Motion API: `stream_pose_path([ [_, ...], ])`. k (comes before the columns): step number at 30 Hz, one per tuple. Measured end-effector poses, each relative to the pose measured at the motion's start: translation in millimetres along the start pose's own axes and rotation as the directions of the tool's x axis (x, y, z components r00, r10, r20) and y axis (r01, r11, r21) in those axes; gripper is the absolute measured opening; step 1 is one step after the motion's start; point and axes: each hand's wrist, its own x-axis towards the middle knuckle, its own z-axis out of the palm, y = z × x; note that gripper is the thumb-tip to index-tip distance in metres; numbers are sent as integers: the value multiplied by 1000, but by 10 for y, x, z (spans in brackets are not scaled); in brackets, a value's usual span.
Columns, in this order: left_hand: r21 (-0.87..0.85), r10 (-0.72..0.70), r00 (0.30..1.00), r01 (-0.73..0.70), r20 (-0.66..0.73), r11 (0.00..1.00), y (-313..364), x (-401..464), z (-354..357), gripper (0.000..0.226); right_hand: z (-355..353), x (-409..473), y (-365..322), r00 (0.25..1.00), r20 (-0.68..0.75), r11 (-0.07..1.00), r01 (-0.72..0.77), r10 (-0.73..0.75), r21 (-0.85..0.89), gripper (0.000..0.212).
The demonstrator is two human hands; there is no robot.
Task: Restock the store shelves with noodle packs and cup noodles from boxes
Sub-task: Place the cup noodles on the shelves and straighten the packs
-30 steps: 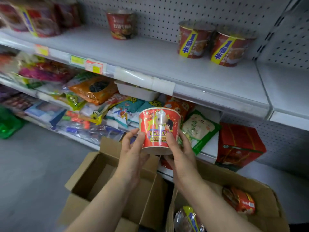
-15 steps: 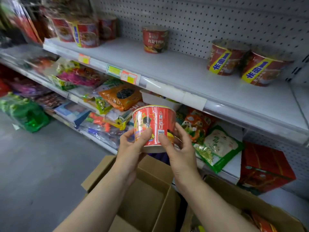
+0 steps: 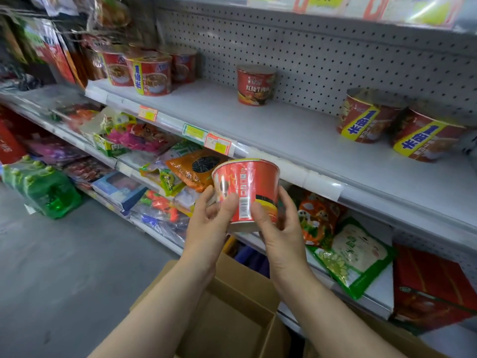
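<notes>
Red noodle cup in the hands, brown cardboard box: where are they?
Red noodle cup (image 3: 246, 187): head view, on its side wall.
Brown cardboard box (image 3: 232, 319): head view, on its inner wall.

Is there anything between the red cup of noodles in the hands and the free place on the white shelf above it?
Nothing visible. The red cup of noodles is below the front edge of the white shelf, whose middle is bare.
</notes>
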Motion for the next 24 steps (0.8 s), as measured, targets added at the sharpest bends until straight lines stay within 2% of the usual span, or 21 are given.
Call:
stream_pose_path([
  [3, 43, -7, 999, 5, 35, 999, 62, 118, -31, 84, 158, 102, -34, 998, 31, 994, 61, -58, -89, 64],
  [6, -33, -63, 998, 64, 25, 997, 158, 307, -158, 80, 304, 250, -73, 997, 33, 991, 71, -67, -115, 55],
  [9, -108, -121, 991, 127, 61, 986, 266, 521, -329, 88, 411, 452, -127, 1000, 15, 996, 8, -6, -84, 52],
  [13, -205, -91, 987, 116, 129, 972, 374, 734, -519, 110, 608, 645, -126, 988, 113, 993, -99, 105, -56, 47],
  [15, -231, -70, 986, 105, 153, 967, 447, 822, -565, 104, 698, 729, -111, 985, 116, 992, -118, 124, -54, 48],
  [18, -189, -24, 994, 44, 110, 981, 570, 974, -610, 79, 767, 839, -147, 991, 83, 993, -104, 108, -47, 51],
  [21, -152, 36, 998, -26, 58, 988, 717, 1156, -665, 74, 797, 960, -249, 997, 29, 997, -70, 71, -30, 53],
  [24, -98, 88, 991, -78, 104, 992, 906, 1315, -680, 64, 855, 1100, -407, 1000, 8, 999, 7, -7, -43, 58],
])
